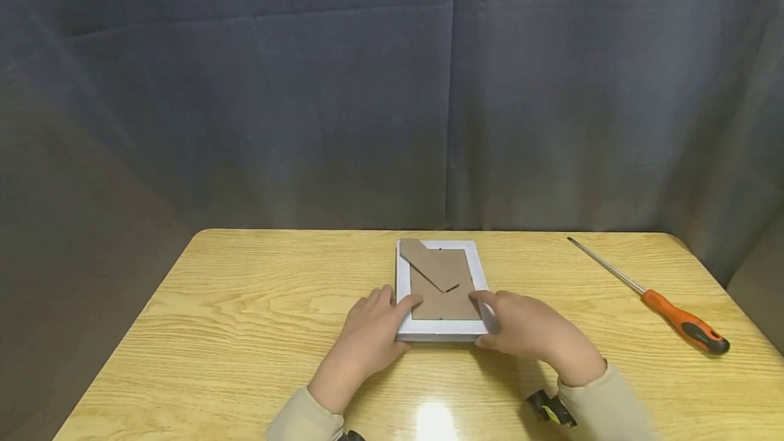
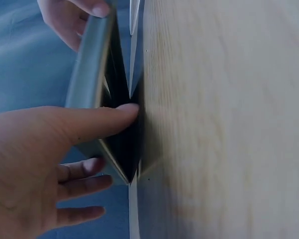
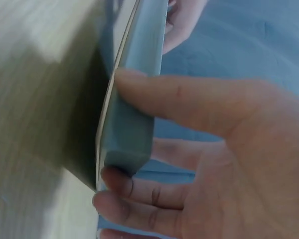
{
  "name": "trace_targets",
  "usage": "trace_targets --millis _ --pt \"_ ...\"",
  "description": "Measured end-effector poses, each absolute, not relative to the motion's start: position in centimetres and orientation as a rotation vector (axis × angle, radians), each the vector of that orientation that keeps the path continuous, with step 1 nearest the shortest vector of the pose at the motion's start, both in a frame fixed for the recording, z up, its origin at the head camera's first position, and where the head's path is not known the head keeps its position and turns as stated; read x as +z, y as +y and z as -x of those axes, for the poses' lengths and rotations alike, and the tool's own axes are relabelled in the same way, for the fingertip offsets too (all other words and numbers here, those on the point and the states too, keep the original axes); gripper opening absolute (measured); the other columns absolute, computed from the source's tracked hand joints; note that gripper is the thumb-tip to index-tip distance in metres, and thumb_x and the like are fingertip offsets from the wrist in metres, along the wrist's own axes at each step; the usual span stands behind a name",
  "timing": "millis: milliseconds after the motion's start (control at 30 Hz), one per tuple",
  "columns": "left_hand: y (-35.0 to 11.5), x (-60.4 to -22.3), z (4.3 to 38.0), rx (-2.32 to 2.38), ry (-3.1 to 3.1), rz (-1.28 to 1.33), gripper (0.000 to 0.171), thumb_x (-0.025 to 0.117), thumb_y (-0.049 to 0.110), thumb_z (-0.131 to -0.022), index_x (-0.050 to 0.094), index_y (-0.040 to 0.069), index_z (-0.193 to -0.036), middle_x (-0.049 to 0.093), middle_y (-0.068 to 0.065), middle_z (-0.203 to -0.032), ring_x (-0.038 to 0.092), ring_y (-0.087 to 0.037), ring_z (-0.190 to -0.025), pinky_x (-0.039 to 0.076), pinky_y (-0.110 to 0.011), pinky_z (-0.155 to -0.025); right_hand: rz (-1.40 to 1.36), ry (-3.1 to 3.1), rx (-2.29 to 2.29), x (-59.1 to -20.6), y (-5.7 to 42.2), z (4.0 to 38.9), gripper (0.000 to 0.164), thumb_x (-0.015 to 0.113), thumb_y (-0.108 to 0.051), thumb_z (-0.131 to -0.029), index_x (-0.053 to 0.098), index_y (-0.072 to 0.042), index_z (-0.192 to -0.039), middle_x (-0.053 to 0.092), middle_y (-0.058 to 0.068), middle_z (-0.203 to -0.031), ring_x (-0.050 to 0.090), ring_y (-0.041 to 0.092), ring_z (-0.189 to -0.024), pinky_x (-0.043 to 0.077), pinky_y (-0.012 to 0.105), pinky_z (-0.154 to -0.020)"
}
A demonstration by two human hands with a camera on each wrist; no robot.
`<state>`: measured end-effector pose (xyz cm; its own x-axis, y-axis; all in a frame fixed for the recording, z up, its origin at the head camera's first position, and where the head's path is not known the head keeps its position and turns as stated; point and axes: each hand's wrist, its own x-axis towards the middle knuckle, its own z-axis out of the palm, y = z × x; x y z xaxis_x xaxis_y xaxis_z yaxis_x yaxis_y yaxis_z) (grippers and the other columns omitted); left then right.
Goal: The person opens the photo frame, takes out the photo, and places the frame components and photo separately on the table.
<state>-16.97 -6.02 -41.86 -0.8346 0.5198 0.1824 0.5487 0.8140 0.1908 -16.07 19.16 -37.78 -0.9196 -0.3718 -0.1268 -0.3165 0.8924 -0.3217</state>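
Note:
A white picture frame [image 1: 450,327] lies back side up on the table, its brown backing board [image 1: 436,308] and flat brown stand leg [image 1: 427,265] showing. My left hand [image 1: 370,332] grips its near left part, thumb over the border and fingers along the side. At the near right corner, my right hand [image 1: 531,329] holds the frame between thumb and fingers. In the left wrist view, the left thumb [image 2: 107,122] lies across the frame's edge [image 2: 87,67]. The right wrist view shows the right thumb [image 3: 154,92] against the frame's side [image 3: 139,45]. The front is hidden.
A screwdriver [image 1: 680,318] with an orange and black handle lies at the right of the wooden table [image 1: 245,305], its tip pointing to the back. A dark grey curtain [image 1: 318,121] hangs behind the table.

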Motion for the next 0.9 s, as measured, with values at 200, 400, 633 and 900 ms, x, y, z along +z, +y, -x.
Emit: trace_targets --millis 200,400,633,900 --pt "-5.9 -41.5 17.1 -0.328 -2.787 0.812 0.064 0.087 0.028 -0.075 0.061 0.026 -0.133 0.055 -0.002 -0.096 0.053 -0.016 -0.085 0.048 -0.032 -0.07 0.576 2.848 -0.572 -36.8 19.8 16.0 0.062 0.082 -0.029 -0.08 0.06 -0.004 -0.132 0.067 0.008 -0.112 0.058 0.016 -0.088 0.051 0.043 -0.078" --pt "-6.0 -40.9 17.0 -0.362 -2.777 0.753 0.057 0.084 0.038 -0.077 0.063 0.03 -0.129 0.055 0.003 -0.094 0.054 -0.014 -0.083 0.047 -0.033 -0.07 0.655 2.864 -0.623 -36.2 20.4 15.8 0.064 0.085 -0.035 -0.077 0.061 -0.006 -0.13 0.066 0.005 -0.112 0.059 0.017 -0.093 0.051 0.044 -0.083" --pt "-6.3 -39.6 16.9 -0.43 -2.764 0.714 0.054 0.083 0.043 -0.077 0.066 0.033 -0.126 0.052 0.009 -0.089 0.051 -0.01 -0.077 0.046 -0.029 -0.064 0.755 2.896 -0.724 -35.7 21.5 16.0 0.063 0.089 -0.02 -0.073 0.063 -0.014 -0.13 0.055 -0.005 -0.091 0.052 0.015 -0.077 0.045 0.03 -0.063" --pt "-7.2 -38.2 16.8 -0.589 -2.779 0.671 0.049 0.081 0.047 -0.079 0.067 0.035 -0.124 0.046 0.012 -0.084 0.043 -0.008 -0.072 0.041 -0.026 -0.06 0.984 3.082 -0.773 -37.9 21.5 17.7 0.067 0.073 0.018 -0.07 0.066 -0.016 -0.127 0.059 0.002 -0.112 0.058 0.021 -0.101 0.051 0.042 -0.081"
